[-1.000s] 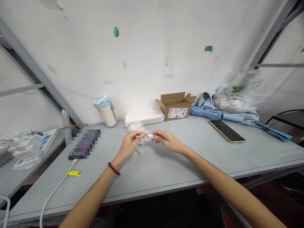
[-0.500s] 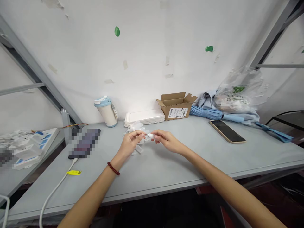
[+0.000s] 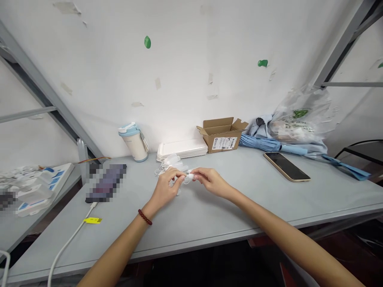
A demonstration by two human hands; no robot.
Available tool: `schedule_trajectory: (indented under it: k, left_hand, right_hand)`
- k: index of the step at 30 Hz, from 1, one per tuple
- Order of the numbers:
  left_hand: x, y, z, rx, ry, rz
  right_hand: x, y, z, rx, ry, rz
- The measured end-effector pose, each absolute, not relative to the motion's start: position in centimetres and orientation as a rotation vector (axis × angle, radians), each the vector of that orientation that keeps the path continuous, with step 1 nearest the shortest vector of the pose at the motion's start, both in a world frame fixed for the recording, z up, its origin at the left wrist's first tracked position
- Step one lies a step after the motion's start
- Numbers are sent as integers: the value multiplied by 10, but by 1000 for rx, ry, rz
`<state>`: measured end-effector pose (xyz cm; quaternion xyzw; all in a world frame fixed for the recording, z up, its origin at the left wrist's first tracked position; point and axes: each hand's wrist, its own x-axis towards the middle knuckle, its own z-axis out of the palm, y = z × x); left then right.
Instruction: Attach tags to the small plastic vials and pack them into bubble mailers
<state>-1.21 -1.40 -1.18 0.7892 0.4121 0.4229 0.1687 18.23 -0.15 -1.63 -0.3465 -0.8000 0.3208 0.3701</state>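
My right hand pinches a small white plastic piece between thumb and fingertips. A thin white cord or loop hangs just under it. The fingers of my left hand are closed in a pinch at the piece's left end, where a small greyish bit shows. Both hands are held over the grey table, fingertips almost meeting. Behind my left hand lies a small heap of clear and white plastic parts with cords; my fingers cover some of it. The exact kind of the white piece is too small to tell.
Behind the heap are a stack of white trays and an open cardboard box. A tumbler and a blurred-out phone with a cable stand left. Rightward lie a phone, a folded blue umbrella and a plastic bag.
My left hand has shifted slightly down, its thumb now nearer the white piece. The piece has turned a little, and the cord beneath it shows more. The heap behind looks slightly rearranged.
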Motion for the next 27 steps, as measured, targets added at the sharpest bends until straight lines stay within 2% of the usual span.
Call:
schedule_trajectory:
  k: [13, 20, 27]
  left_hand:
    - [-15, -18, -6, 2326, 1099, 1239]
    - [-24, -15, 3, 2263, 1168, 1281]
    - [-20, -12, -4, 2375, 1184, 1178]
  right_hand:
    - [176, -4, -18, -849, -2028, 786]
    - [178, 1, -20, -801, -2079, 567]
    - [180, 7, -33, -779, -2140, 460]
